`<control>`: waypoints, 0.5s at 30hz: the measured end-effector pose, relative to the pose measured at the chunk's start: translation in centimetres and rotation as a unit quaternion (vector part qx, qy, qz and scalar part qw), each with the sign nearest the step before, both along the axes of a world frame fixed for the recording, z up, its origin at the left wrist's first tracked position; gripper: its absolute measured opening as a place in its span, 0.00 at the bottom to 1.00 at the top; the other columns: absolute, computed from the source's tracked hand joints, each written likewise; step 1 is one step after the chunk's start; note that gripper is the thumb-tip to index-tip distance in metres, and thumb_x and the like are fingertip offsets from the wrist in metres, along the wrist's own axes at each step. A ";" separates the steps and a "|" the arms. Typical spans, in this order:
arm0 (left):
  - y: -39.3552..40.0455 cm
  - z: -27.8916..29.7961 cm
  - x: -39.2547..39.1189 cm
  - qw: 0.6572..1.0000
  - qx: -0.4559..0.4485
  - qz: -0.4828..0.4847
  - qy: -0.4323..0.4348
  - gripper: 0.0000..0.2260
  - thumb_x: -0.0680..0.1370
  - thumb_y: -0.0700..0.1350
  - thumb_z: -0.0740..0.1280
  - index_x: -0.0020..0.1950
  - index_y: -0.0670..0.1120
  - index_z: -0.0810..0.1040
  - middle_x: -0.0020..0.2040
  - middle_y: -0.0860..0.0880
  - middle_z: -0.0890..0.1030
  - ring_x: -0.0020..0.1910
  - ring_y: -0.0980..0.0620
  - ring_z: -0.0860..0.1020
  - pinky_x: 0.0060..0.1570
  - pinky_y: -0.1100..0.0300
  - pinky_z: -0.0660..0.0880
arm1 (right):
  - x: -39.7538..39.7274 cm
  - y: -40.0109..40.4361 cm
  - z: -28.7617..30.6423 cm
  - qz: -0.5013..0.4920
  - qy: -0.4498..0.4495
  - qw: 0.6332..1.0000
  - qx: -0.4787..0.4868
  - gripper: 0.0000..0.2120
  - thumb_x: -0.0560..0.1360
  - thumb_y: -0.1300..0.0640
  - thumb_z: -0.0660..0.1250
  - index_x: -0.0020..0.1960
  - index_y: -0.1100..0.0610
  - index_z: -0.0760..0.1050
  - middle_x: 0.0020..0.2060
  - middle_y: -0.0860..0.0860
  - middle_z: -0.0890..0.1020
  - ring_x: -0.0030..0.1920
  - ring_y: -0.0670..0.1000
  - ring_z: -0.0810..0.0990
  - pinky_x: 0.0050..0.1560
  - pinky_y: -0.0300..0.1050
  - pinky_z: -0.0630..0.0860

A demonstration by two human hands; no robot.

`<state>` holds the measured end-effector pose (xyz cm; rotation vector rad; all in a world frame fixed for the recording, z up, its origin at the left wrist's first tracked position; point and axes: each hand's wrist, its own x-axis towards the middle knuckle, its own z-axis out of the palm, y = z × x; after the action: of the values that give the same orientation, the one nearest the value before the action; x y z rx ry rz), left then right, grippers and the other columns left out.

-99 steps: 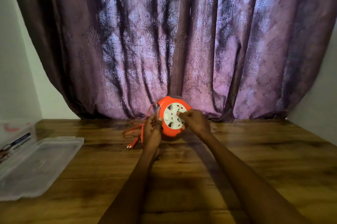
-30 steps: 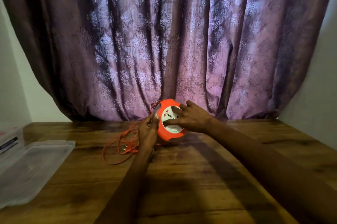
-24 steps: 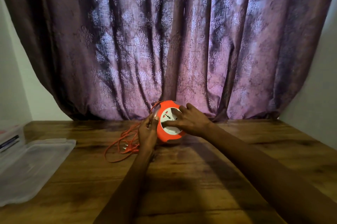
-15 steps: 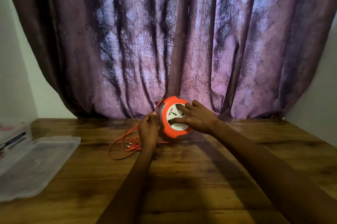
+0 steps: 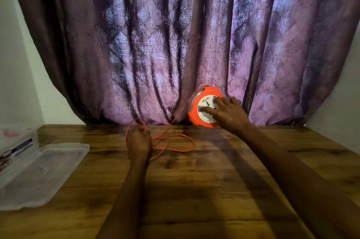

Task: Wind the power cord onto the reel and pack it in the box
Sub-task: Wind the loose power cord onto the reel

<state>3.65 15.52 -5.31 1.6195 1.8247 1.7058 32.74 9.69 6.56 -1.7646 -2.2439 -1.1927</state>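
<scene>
An orange cord reel (image 5: 195,117) with a white socket face is held up on edge above the far side of the wooden table (image 5: 204,190), close to the curtain. My right hand (image 5: 228,115) grips its face, fingers spread over the sockets. A thin orange power cord (image 5: 175,137) runs from the reel down to the left and lies in loose loops on the table. My left hand (image 5: 138,142) is closed on the cord, about a hand's width left of and below the reel. The plug is hidden.
A clear plastic box (image 5: 18,141) with tools inside stands at the left table edge, its clear lid (image 5: 39,174) lying flat beside it. A purple patterned curtain (image 5: 175,44) hangs right behind the reel. White walls close in on both sides.
My left hand has left the reel and moved left and down, pulling cord with it. My right hand has carried the reel to the right. More cord lies loose on the table.
</scene>
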 end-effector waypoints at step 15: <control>-2.0 1.3 9.3 0.836 -0.135 -0.442 -0.294 0.19 0.78 0.57 0.69 0.62 0.44 0.80 0.58 0.42 0.84 0.50 0.49 0.84 0.55 0.50 0.79 | -2.1 1.2 -0.2 0.057 -0.051 0.997 -0.025 0.31 0.69 0.47 0.71 0.69 0.34 0.66 0.60 0.55 0.78 0.53 0.59 0.77 0.50 0.52 0.67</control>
<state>12.95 13.48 -4.01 1.2750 0.7598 1.2139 30.60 10.85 6.36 -1.6022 -2.4144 -1.2418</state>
